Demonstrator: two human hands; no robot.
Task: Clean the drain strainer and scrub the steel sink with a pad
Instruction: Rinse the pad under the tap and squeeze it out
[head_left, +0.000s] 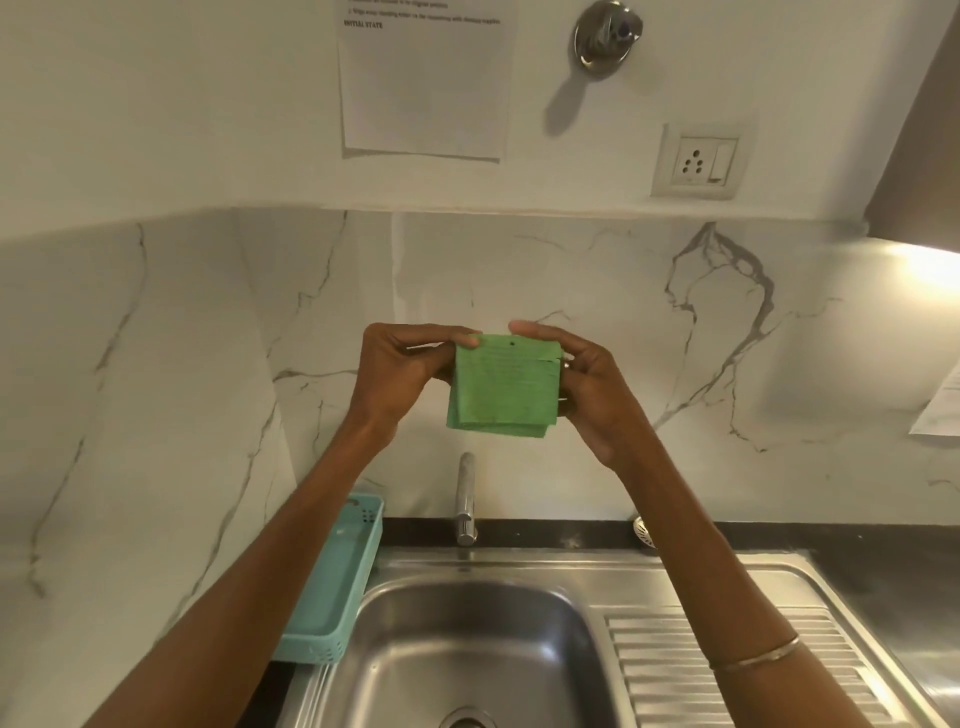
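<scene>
A green square scrub pad (503, 385) is held up in front of the marble backsplash, well above the sink. My left hand (402, 366) pinches its upper left corner and my right hand (584, 382) grips its right edge. Below, the steel sink basin (467, 644) sits at the bottom of the view, with the drain opening (466, 719) just showing at the frame's lower edge. A small round metal strainer (644, 531) lies on the dark counter strip behind the sink, partly hidden by my right forearm.
A chrome tap (466, 499) stands behind the basin. A teal plastic basket (335, 582) sits left of the sink. The ribbed drainboard (727, 670) lies to the right. A wall socket (698, 162), a paper sheet (423, 83) and a wall valve (607, 37) are above.
</scene>
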